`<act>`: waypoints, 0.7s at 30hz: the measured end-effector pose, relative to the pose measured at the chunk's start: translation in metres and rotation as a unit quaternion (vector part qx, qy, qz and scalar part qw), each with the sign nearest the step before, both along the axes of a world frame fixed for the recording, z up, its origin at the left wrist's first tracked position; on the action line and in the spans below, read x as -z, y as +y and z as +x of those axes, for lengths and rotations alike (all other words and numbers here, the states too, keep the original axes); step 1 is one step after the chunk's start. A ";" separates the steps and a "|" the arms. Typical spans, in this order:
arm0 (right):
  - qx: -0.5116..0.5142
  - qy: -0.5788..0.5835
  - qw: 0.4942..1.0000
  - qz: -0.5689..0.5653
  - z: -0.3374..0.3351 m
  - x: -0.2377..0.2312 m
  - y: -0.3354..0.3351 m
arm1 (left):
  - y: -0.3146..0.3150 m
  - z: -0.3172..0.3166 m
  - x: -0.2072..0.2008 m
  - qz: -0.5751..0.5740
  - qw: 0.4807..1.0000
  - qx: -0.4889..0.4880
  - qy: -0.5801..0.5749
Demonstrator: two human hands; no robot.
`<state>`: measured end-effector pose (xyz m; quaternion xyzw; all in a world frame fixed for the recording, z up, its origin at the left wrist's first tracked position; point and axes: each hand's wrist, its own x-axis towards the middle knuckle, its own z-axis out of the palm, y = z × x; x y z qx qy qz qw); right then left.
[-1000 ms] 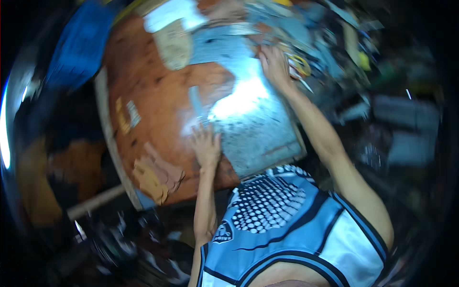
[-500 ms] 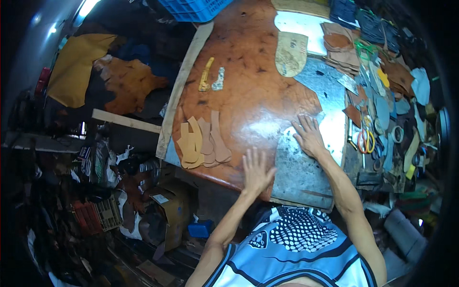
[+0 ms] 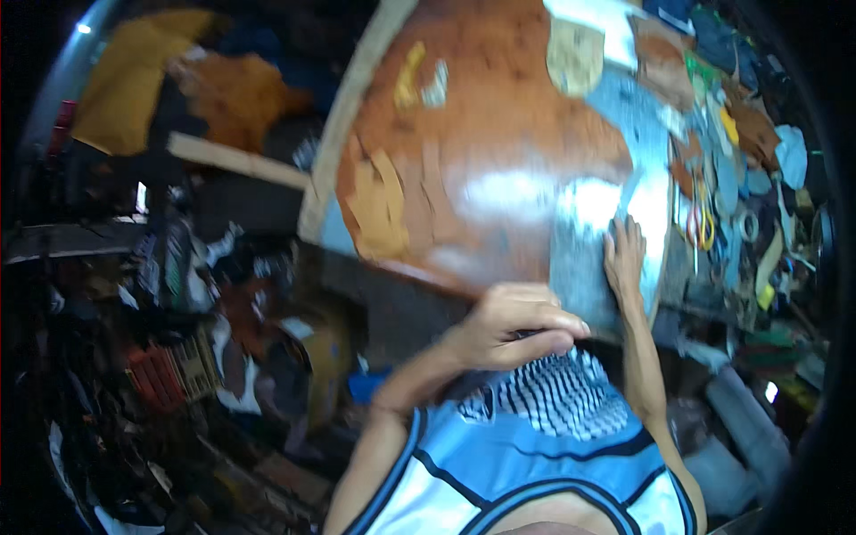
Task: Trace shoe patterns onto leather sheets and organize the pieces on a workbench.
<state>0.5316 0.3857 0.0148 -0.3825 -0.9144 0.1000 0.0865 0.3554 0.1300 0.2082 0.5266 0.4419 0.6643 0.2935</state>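
My left hand [image 3: 522, 326] is raised off the table's front edge, before my chest. Its fingers are bent and pressed together over the thumb; what they hold, if anything, is hidden. My right hand [image 3: 627, 259] reaches over the grey metal sheet [image 3: 584, 267], fingers stretched forward. Just at its fingertips lies a thin grey blade-like strip [image 3: 632, 189], blurred; no grip on it shows. A large brown leather hide [image 3: 508, 116] covers most of the table. On its near left corner lie tan leather pieces [image 3: 378, 209] and brownish pieces [image 3: 435, 196].
Two small patterns, one yellow [image 3: 409, 76] and one whitish [image 3: 435, 84], lie farther up the hide. A rounded pale template [image 3: 575, 58] sits at the far right. Scissors [image 3: 704, 223], a tape roll [image 3: 746, 226] and scraps crowd the right side. A wooden bar [image 3: 236, 160] juts left.
My left hand has lifted from the hide toward my chest, its fingers closing. My right hand has slid rightward to the strip. The whole view has shifted, and things look smeared.
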 end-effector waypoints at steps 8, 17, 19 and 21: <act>-0.025 0.024 0.995 0.094 0.003 0.059 -0.039 | -0.065 0.005 -0.081 0.187 0.930 -0.239 -0.205; 0.005 0.009 0.996 0.090 -0.011 0.075 -0.055 | -0.117 -0.034 -0.054 0.251 0.945 -0.177 -0.115; -0.030 0.007 0.993 0.113 -0.013 0.078 -0.055 | -0.125 -0.043 -0.050 0.246 0.947 -0.177 -0.105; -0.044 0.025 0.991 0.120 -0.015 0.081 -0.055 | -0.134 -0.051 -0.052 0.242 0.950 -0.174 -0.091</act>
